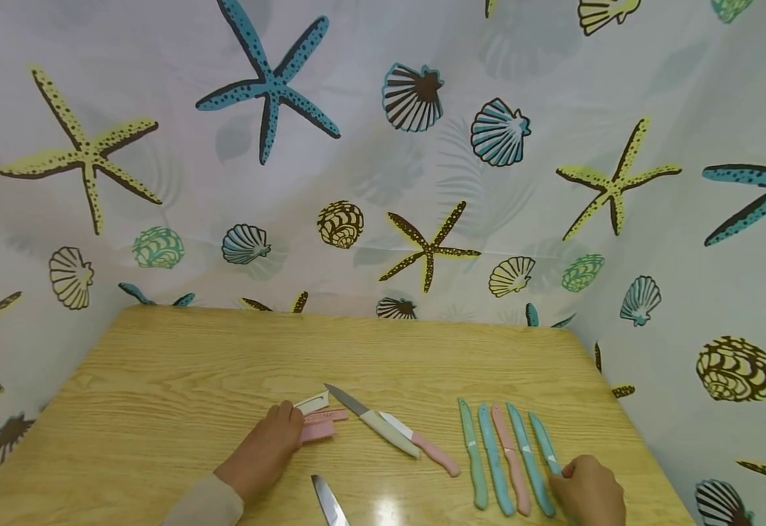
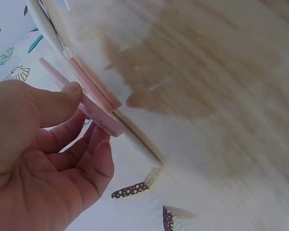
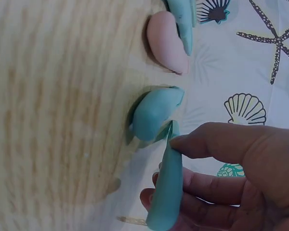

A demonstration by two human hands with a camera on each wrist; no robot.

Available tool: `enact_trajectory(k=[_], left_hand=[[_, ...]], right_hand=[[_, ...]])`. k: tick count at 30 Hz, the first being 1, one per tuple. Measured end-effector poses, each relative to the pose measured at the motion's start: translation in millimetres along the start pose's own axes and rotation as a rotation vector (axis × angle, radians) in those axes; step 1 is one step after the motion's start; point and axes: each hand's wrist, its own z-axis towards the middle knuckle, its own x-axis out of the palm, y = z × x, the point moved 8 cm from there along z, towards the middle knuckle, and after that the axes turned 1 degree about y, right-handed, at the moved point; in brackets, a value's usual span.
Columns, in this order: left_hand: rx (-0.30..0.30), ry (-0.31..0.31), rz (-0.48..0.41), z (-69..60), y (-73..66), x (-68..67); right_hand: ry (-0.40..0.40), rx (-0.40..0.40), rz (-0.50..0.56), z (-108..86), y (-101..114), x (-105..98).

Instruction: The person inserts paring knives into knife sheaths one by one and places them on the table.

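Note:
My left hand pinches a pink knife sheath between thumb and fingers. A second pink sheath and a white sheath lie beside that hand. My right hand grips the handle of a sheathed teal knife, at the right end of a row. In that row to its left lie a blue knife, a pink knife, another blue knife and a green knife. Between the hands, a cream-handled knife and a pink-handled knife lie with bare blades.
One more bare knife blade points away from the table's front, its handle cut off by the frame. The wooden table is backed by a white cloth printed with starfish and shells, which also hangs along both sides.

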Motion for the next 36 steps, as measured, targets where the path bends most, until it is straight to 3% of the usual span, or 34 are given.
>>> enact_trajectory(k=[7, 14, 20, 24, 31, 36], left_hand=[[0.039, -0.064, 0.057, 0.0, -3.6, -8.2], [0.011, -0.029, -0.026, -2.1, -5.6, -16.9], [0.027, -0.107, -0.116, -4.9, -2.4, -26.8], [0.000, -0.110, -0.198, -6.3, 1.4, -31.1], [-0.005, -0.110, -0.225, -7.0, 0.9, -36.8], [0.011, -0.157, -0.215, -9.1, -1.6, -42.9]], right_hand=[[-0.012, -0.052, -0.009, 3.3, 5, 0], [-0.031, -0.083, -0.012, 3.6, 8, -1], [-0.029, -0.098, -0.005, 4.2, 8, 1], [-0.039, -0.114, -0.018, 4.9, 9, 1], [-0.045, -0.116, -0.032, 4.9, 8, 3], [-0.060, -0.120, -0.037, 0.5, 12, 3]])
